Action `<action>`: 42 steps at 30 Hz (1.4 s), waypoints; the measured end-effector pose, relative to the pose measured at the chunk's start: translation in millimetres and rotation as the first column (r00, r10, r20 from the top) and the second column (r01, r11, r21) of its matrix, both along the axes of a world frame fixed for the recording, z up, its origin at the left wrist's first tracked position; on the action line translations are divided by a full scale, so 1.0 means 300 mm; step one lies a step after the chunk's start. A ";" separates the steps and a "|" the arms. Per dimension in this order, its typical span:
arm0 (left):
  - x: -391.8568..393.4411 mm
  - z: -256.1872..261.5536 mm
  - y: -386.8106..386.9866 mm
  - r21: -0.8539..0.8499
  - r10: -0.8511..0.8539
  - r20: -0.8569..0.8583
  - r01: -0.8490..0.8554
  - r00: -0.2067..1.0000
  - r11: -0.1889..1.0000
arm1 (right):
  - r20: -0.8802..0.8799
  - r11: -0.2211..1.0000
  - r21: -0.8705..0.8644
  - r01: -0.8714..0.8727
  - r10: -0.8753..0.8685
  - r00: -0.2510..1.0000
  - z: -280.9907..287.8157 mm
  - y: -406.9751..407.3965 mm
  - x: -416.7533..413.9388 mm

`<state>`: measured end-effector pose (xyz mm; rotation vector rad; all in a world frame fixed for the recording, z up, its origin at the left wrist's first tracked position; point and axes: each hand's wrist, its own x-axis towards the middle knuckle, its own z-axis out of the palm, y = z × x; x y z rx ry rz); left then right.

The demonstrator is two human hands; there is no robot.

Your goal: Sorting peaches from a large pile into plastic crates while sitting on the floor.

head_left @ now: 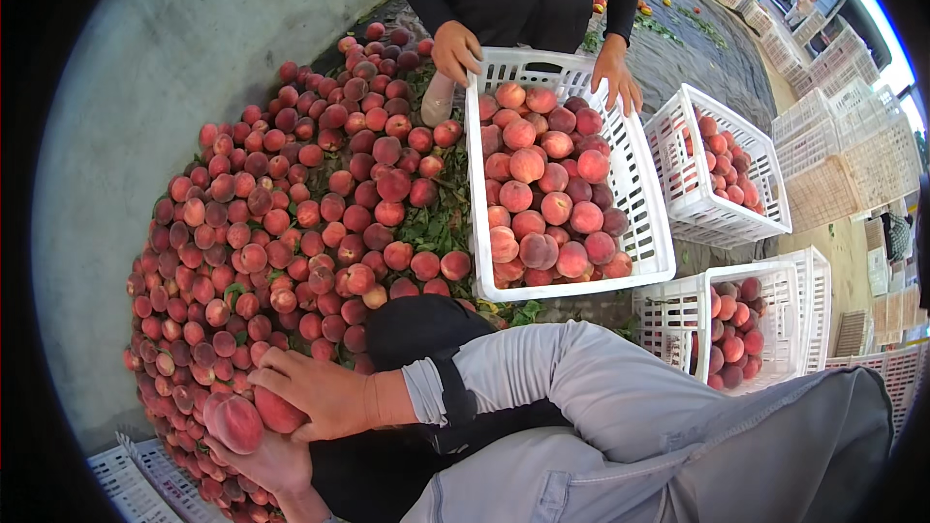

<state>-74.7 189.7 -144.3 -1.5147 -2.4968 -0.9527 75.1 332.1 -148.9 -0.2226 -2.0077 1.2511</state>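
Observation:
My right hand (320,386), coming in from a grey sleeve with a black band at the wrist, grips a red peach (280,410) from above. Just below it, my left hand (265,459) cups another peach (240,425), with a paler one partly hidden behind it. Both hands are close together over a large heap of peaches (240,236) on the ground, with green leaves among the fruit. Beyond my knee stands a white plastic crate (574,290) filled with peaches.
A co-worker's hands (456,52) rest on the full crate's far rim. Two more white crates (708,207) (741,272) with peaches stand at the right. A concrete wall (145,87) borders the heap. Stacked crates (846,152) line the far right; another crate (138,483) is at lower left.

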 end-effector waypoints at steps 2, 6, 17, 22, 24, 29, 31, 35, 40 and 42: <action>-0.002 -0.008 -0.001 0.047 0.016 0.006 -0.017 1.000 0.999 | 0.021 1.000 -0.018 -0.018 0.019 1.000 0.003 0.001 0.003; 0.003 0.005 0.016 0.043 0.000 0.209 -0.009 0.978 0.999 | 0.034 1.000 -0.015 -0.021 0.021 0.999 -0.003 0.005 0.004; -0.009 0.000 0.002 -0.034 0.030 -0.362 -0.045 0.932 0.998 | 0.064 0.997 -0.028 -0.066 0.068 0.996 -0.002 0.012 0.002; 0.033 0.031 0.019 0.076 0.091 -0.075 -0.085 0.993 0.993 | 0.041 0.997 -0.039 -0.072 0.074 0.996 -0.003 0.015 -0.002; 0.095 0.148 0.094 0.311 -0.017 0.702 -0.285 0.712 0.907 | 0.034 0.997 -0.037 -0.071 0.072 0.997 -0.003 0.015 -0.004; 0.115 0.189 0.121 0.294 -0.386 0.921 -0.558 -0.051 0.776 | -0.003 0.999 -0.028 -0.046 0.046 0.999 -0.002 0.015 -0.008; 0.104 0.171 0.112 0.319 -0.416 0.908 -0.546 -0.060 0.775 | -0.010 0.999 -0.026 -0.037 0.037 0.999 0.002 0.019 -0.003; 0.048 0.111 0.068 0.434 -0.550 0.826 -0.487 -0.120 0.758 | 0.005 1.000 -0.018 -0.017 0.018 1.000 0.013 0.018 0.006; 0.076 0.134 0.082 0.436 -0.512 0.859 -0.486 -0.027 0.757 | 0.036 1.000 -0.011 -0.025 0.025 0.999 0.012 0.020 0.013; 0.078 0.126 0.083 0.419 -0.469 0.883 -0.500 0.028 0.758 | 0.003 0.999 0.029 0.026 -0.027 1.000 0.004 0.018 0.011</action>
